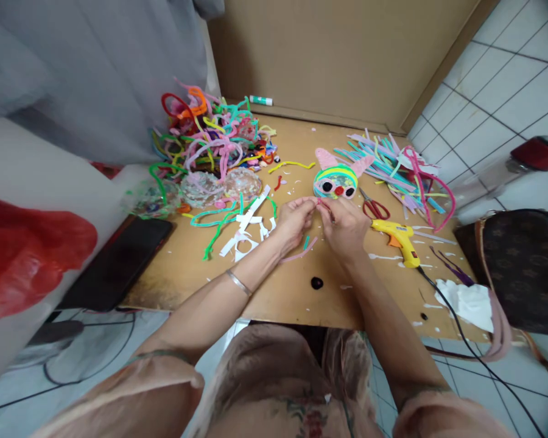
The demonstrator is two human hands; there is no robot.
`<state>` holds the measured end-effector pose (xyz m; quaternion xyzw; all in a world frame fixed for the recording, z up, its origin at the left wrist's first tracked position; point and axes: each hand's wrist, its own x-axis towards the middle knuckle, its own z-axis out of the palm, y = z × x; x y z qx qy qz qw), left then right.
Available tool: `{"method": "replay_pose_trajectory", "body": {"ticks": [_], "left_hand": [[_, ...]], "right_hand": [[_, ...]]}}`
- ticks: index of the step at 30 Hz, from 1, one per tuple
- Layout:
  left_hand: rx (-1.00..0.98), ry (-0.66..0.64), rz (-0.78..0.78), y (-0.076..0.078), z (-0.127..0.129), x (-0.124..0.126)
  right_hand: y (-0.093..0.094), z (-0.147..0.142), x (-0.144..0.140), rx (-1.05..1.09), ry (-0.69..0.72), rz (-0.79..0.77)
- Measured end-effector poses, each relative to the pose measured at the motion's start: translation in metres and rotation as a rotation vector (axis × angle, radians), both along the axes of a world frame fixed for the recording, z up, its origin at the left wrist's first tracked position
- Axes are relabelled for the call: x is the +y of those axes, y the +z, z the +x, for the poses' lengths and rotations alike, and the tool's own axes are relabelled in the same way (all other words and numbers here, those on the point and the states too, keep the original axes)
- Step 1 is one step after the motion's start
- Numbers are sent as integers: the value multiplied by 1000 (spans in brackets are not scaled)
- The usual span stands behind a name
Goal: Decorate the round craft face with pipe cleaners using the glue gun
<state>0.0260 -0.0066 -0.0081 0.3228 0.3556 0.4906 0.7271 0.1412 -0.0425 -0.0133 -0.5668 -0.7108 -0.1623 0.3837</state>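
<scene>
- I see my left hand [296,220] and my right hand [344,224] close together near the middle of the desk [274,292], a bit toward the front edge.
- Both hands are mostly closed. The fingertips pinch a small pink pipe cleaner piece [320,202] between them. It is so small that I cannot tell its whole shape.
- The pink piece sits just in front of the fuzzy face craft [335,180], which lies toward the back of the desk.
- I think the piece is very light and soft on the outside, with a thin wire inside that bends and stays bent. The fuzz should not be slippery.
- The best place to hold it is near each end, with finger and thumb, so the middle can bend.
- The face craft is round, with pink ears, green and yellow stripes, two dark eyes and a red nose.
- Red scissors [375,208] lie just beside my right hand. A yellow glue gun [399,238] lies near them, toward the right edge.
- A big pile of pipe cleaners [210,137] fills the back left corner. White paper scraps [249,228] lie left of my left hand.
- A loose pink strand [299,252] rests on the desk under my hands.
</scene>
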Motion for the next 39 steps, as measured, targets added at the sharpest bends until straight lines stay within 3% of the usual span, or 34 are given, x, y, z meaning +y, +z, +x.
{"method": "replay_pose_trajectory", "body": {"ticks": [7,20,27,33,39], "left_hand": [[-49,-80,-9,3,-5,0],[279,-165,301,7,-19,5],[304,-277,280,6,-25,10],[311,-184,323,7,-21,7],[293,-126,324,7,-17,4]], "right_hand": [[1,8,2,-8,15,18],[10,32,3,54,166,-108],[12,32,2,94,263,-115],[12,27,0,201,264,-40],[11,23,-1,158,234,51]]}}
